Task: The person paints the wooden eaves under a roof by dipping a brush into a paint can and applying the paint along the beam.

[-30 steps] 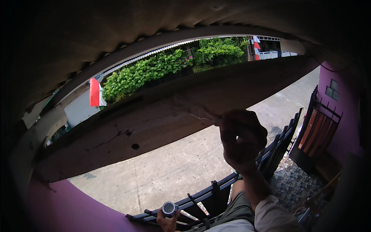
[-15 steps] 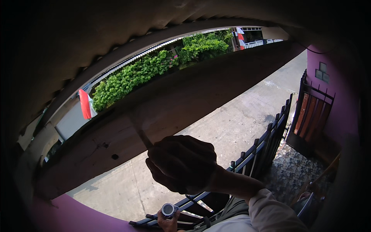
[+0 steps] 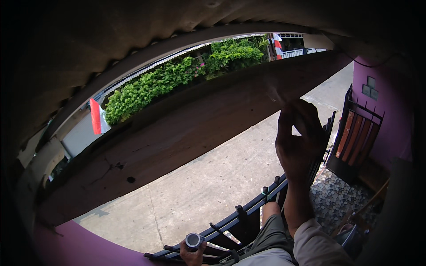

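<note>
My right hand (image 3: pixel 300 142) is raised in front of the long brown beam (image 3: pixel 195 128), near its lower edge on the right. Thumb and fingers pinch a slim brush-like tool (image 3: pixel 276 94), whose pale end is blurred against the beam. I cannot tell whether its tip touches the surface. Low in the view, my left hand (image 3: pixel 191 255) grips a small round can (image 3: pixel 194 240) with a pale rim and grey inside, held upright just by the dark metal fence. The beam's left part shows a dark hole (image 3: pixel 131 179) and a crack.
Below the beam runs the black metal fence (image 3: pixel 248 213), with a concrete street (image 3: pixel 186 190) beyond. A gate with brown slats (image 3: pixel 350 133) stands at the right by a purple wall (image 3: pixel 390 115). Corrugated roofing (image 3: pixel 146 31) hangs overhead. Pebbled floor (image 3: pixel 337 195) lies at lower right.
My right hand has moved right and up along the beam, turning from knuckles outward to a raised pinch. My left hand and the can stay nearly in place.
</note>
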{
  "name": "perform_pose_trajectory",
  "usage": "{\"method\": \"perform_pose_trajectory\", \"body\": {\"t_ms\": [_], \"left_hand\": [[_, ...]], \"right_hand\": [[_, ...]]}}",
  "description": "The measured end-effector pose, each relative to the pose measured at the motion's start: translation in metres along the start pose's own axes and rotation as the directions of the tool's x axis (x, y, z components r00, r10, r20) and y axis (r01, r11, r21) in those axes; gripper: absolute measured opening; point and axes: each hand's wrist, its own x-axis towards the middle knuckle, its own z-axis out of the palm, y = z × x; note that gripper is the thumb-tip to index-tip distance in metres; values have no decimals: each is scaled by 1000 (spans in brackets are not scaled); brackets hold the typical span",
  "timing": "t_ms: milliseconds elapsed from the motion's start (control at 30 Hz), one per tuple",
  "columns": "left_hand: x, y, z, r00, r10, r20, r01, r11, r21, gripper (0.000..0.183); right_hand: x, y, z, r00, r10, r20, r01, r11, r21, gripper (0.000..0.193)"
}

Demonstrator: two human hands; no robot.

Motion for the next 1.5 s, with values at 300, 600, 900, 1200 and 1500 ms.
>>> {"method": "perform_pose_trajectory", "body": {"t_ms": [300,600,900,1200,1500], "left_hand": [[-6,-7,-23,998,-22,-61,26,997,77,51],[-21,-20,-62,978,-74,-194,96,990,105,56],[-29,-30,-73,985,-22,-173,31,998,48,52],[-31,-29,-88,957,-49,-285,75,994,82,56],[-27,-7,-97,977,-52,-207,69,995,75,56]], "right_hand": [[-28,-110,42,944,-234,232,160,942,296,13],[-63,-213,84,885,-335,324,78,792,606,20],[-77,-294,125,929,-317,189,6,525,851,20],[-60,-229,97,956,-269,119,171,838,518,21],[-57,-264,90,908,-358,220,229,860,456,20]]}}
